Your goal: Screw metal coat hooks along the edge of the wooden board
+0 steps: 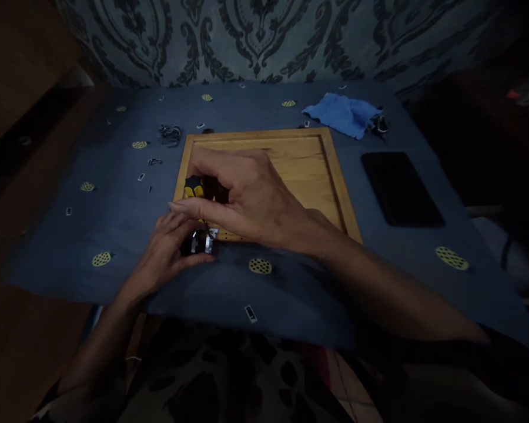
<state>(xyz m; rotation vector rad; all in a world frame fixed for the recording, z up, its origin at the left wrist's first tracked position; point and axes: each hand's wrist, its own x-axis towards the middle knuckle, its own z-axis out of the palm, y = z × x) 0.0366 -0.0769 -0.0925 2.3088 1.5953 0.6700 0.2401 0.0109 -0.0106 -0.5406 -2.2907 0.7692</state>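
A yellow-and-black screwdriver [194,187] is gripped in my right hand [258,191], its shaft pointing down at the near left corner of a shallow wooden tray [306,179]. Below the shaft a small shiny metal bracket [214,233] sits against the tray's near edge, where several small dark holes show. My left hand [167,247] is closed around a black part with shiny metal bands [196,242] at that edge. The left fingertips lie close to the screwdriver's shaft, and my right thumb partly covers them.
Small metal hooks [170,134], a few more metal pieces [154,161] and a small screw [150,189] lie left of the tray on the blue cloth [114,217]. A blue rag [344,113] lies at the back right. A black phone [401,188] rests right of the tray.
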